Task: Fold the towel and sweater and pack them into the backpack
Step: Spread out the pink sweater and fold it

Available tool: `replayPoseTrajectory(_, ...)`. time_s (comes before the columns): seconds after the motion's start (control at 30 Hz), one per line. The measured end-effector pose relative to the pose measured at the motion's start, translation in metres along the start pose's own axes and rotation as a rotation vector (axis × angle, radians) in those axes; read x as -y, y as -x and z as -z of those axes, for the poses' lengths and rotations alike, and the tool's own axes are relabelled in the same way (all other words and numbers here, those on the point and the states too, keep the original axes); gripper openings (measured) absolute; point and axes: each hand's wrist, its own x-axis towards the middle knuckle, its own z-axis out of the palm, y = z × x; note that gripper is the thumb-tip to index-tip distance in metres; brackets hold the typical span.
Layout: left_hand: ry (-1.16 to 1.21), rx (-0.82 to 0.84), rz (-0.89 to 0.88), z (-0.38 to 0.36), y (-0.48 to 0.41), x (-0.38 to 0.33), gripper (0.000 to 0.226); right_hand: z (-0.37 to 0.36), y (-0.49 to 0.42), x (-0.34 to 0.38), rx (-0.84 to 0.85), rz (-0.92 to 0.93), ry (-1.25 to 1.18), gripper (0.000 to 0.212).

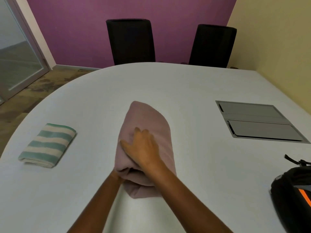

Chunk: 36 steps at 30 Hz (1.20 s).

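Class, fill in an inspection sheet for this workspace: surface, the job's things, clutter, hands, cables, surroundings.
Surface: white rounded table with a grey hatch panel set into it.
Job's things: striped towel folded, at the left; mauve sweater folded, in the middle; black backpack at the right edge, partly out of view.
Clutter: nothing seen.
Hands: right hand lies flat on top of the sweater; left hand is at its near end, mostly hidden in the fold.
Cables: nothing seen.
Surroundings: two black chairs, purple wall, glass door.
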Motion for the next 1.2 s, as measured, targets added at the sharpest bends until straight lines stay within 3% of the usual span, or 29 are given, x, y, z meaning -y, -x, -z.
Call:
replayPoseTrajectory(0.03, 0.083, 0.034, 0.071, 0.004, 0.001, -0.012, 0.057, -0.01, 0.003, -0.001, 0.07, -0.003, 0.033, 0.056)
replayPoseTrajectory(0.1, 0.176, -0.186, 0.05, 0.024, -0.001, -0.024, 0.04, -0.028, 0.003, -0.01, 0.18, -0.016, 0.122, 0.06)
replayPoseTrajectory(0.13, 0.192, -0.202, 0.102, 0.036, -0.005, -0.026, 0.061, -0.035, 0.004, -0.016, 0.209, -0.022, 0.169, 0.062)
replayPoseTrajectory(0.2, 0.126, -0.15, 0.199, 0.048, -0.001, -0.035, 0.072, -0.045, 0.004, -0.03, 0.247, -0.025, 0.254, 0.062)
replayPoseTrajectory(0.3, -0.199, -0.147, 0.264, 0.057, 0.006, -0.051, 0.048, -0.055, 0.001, -0.056, 0.258, -0.051, 0.304, 0.061)
replayPoseTrajectory(0.33, -0.329, -0.212, 0.293, 0.062, 0.004, -0.05, 0.047, -0.055, 0.0, -0.065, 0.25, -0.071, 0.305, 0.06)
replayPoseTrajectory(0.5, -0.982, -0.565, 0.14, 0.052, -0.003, -0.026, 0.062, -0.06, -0.008, -0.103, 0.21, -0.213, 0.157, 0.068)
replayPoseTrajectory(0.57, -1.225, -0.619, 0.032, 0.035, -0.002, -0.01, 0.071, -0.062, -0.008, -0.11, 0.191, -0.221, 0.095, 0.069)
replayPoseTrajectory(0.67, -1.504, -0.527, -0.127, 0.018, -0.004, 0.012, 0.098, -0.064, -0.007, -0.121, 0.147, -0.205, 0.082, 0.071)
replayPoseTrajectory(0.77, -1.725, -0.387, -0.262, 0.015, -0.014, 0.032, 0.084, -0.066, -0.005, -0.131, 0.126, -0.18, 0.1, 0.082)
replayPoseTrajectory(0.83, -1.756, -0.338, -0.287, 0.015, -0.017, 0.037, 0.077, -0.069, -0.005, -0.136, 0.105, -0.168, 0.127, 0.107)
replayPoseTrajectory(0.9, -1.748, -0.323, -0.278, 0.018, -0.021, 0.041, 0.076, -0.074, -0.005, -0.141, 0.09, -0.161, 0.154, 0.117)
replayPoseTrajectory(1.13, -1.829, -0.29, -0.295, 0.026, -0.037, 0.048, 0.077, -0.082, -0.008, -0.146, 0.078, -0.192, 0.16, 0.117)
replayPoseTrajectory(1.2, -1.852, -0.27, -0.276, 0.026, -0.042, 0.049, 0.077, -0.083, -0.01, -0.147, 0.093, -0.21, 0.157, 0.107)
